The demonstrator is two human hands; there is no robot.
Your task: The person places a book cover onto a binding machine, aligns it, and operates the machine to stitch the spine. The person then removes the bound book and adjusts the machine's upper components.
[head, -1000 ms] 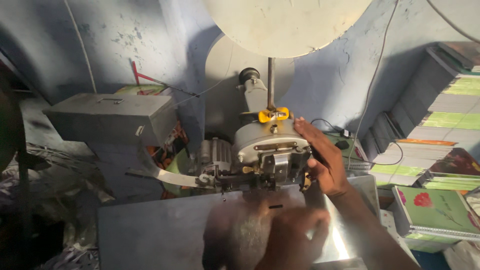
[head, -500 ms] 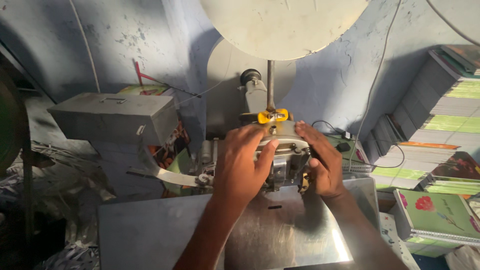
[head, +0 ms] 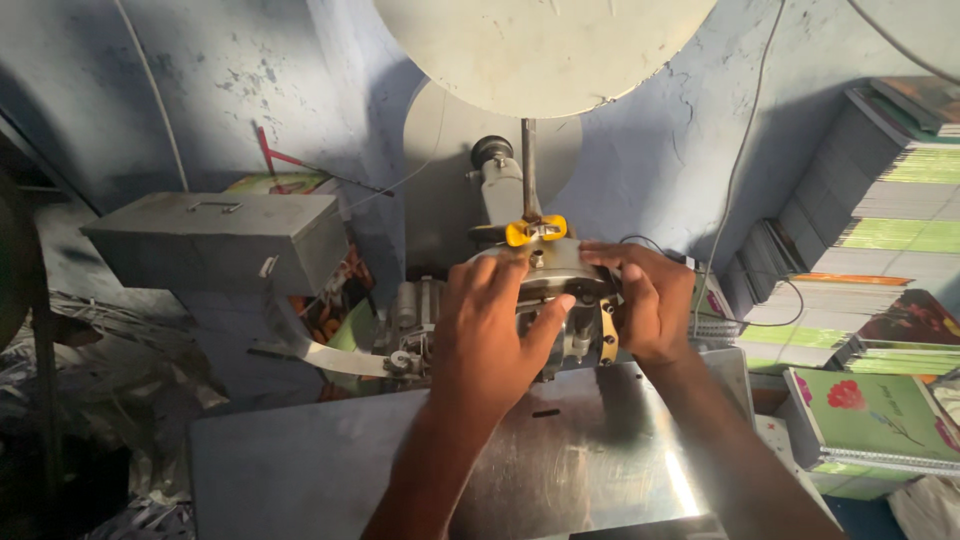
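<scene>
Resting on the round grey metal machine head (head: 556, 268), both hands press on it from two sides. This head sits at the back edge of the shiny flat steel table (head: 400, 470), under a small yellow wing nut (head: 536, 231) on a thin upright rod (head: 527, 165).

The left hand (head: 495, 335) lies over the front of the head with its fingers spread and curled on the metal, thumb pointing right. The right hand (head: 645, 300) wraps the right side, fingers bent over the top, gripping it. Both arms reach up from the bottom of the view, across the table.

A big pale round disc (head: 545, 50) hangs just above the rod. To the left stands a grey metal box (head: 215, 240), near the head but not touching it. A flat pale strip (head: 340, 357) runs from under the box toward the head. To the right, stacks of notebooks (head: 880, 220) sit close beside the table. The table front has bare room around the arms.
</scene>
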